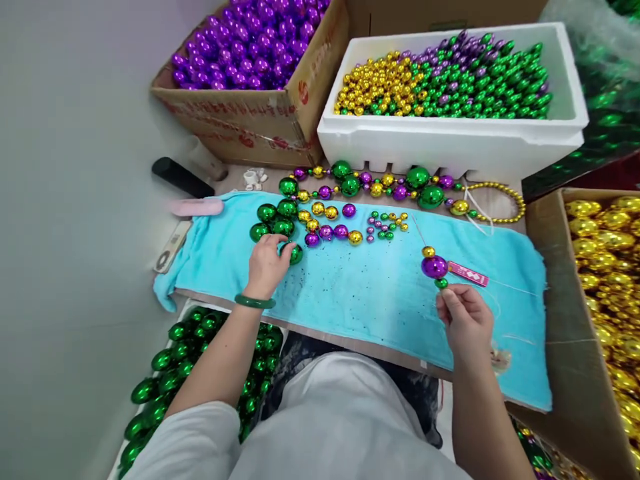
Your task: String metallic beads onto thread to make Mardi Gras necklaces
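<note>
My left hand (pixel 269 263), with a green bangle (pixel 255 302) at its wrist, has its fingers curled at a large shiny green bead (pixel 295 254), thumb against it. More large green beads (pixel 267 213) lie just beyond the fingertips. On the right, my right hand (pixel 466 313) pinches a short strand just under a small green bead (pixel 441 283). Above that on the strand are a large purple bead (pixel 434 267) and a gold bead (pixel 429 252), with a thin needle (pixel 418 230) sticking out past them. Loose gold and purple beads (pixel 326 232) and smaller beads (pixel 387 225) lie between the hands.
A blue towel (pixel 340 293) covers the table. Behind it lie a finished-looking bead necklace (pixel 376 190), a white foam box (pixel 450 137) of small beads and a carton (pixel 235 120) of purple beads. Gold beads fill a carton (pixel 575 320) at right; green beads (pixel 185 350) sit below left.
</note>
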### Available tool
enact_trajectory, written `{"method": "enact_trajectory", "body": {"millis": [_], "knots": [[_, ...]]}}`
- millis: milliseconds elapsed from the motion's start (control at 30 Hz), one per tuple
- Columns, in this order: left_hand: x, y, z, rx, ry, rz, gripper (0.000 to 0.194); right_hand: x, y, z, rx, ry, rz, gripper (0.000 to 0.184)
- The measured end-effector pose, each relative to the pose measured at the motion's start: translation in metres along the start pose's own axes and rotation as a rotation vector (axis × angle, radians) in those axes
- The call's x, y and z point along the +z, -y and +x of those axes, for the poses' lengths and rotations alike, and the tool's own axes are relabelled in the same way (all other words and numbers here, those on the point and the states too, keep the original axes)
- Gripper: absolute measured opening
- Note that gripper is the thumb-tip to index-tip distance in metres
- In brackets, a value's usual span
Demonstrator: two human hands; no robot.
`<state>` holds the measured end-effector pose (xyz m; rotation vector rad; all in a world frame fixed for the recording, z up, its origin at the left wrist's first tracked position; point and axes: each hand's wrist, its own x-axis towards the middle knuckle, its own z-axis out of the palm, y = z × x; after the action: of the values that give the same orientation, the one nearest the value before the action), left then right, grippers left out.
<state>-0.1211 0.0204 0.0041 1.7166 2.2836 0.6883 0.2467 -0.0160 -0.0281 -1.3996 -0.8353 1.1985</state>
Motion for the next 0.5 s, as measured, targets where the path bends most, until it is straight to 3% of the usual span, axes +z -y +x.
{"method": "enact_trajectory", "body": {"millis": [233, 300, 400, 500], "knots": [[0.013, 0.009, -0.012, -0.117, 0.225, -0.153, 0.055, 0.011, 0.008, -0.006, -0.040, 0.090, -0.066, 0.026], [0.013, 0.005, -0.013, -0.158, 0.215, -0.255, 0.065, 0.012, 0.010, -0.009, -0.036, 0.096, -0.087, 0.028], [0.010, -0.009, -0.013, -0.236, 0.178, -0.602, 0.068, 0.016, 0.009, -0.013, -0.022, 0.115, -0.100, 0.030], [0.008, -0.029, -0.013, -0.384, 0.321, -1.127, 0.067, 0.022, 0.008, -0.014, 0.006, 0.156, -0.084, 0.031]]}}
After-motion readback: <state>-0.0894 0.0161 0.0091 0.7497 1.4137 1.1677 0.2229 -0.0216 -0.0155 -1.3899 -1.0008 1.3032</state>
